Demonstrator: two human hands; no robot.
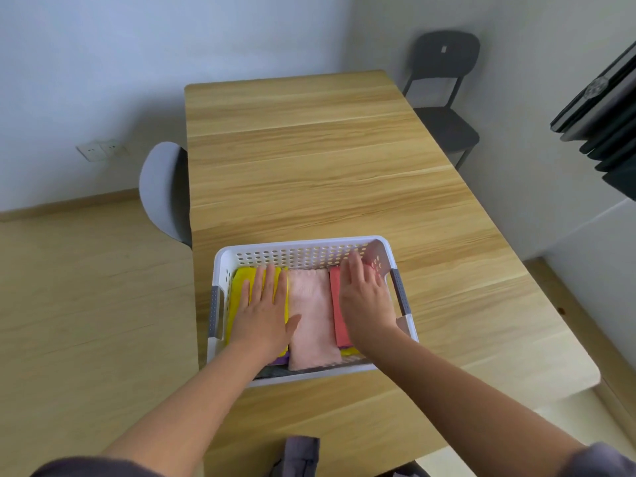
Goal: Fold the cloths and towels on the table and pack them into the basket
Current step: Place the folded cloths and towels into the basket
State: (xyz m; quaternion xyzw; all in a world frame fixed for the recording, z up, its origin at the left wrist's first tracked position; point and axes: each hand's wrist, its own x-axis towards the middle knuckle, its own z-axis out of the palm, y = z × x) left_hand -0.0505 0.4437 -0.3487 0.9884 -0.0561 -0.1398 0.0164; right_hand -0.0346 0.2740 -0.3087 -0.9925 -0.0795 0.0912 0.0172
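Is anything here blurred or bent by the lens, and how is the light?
Head view: the right hand shows slightly smeared fingertips; the left hand is sharper; the table edges splay from the wide lens; light is soft, without glare.

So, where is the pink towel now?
In the head view, the pink towel lies in the middle of the white basket, between the yellow cloth and the red cloth.
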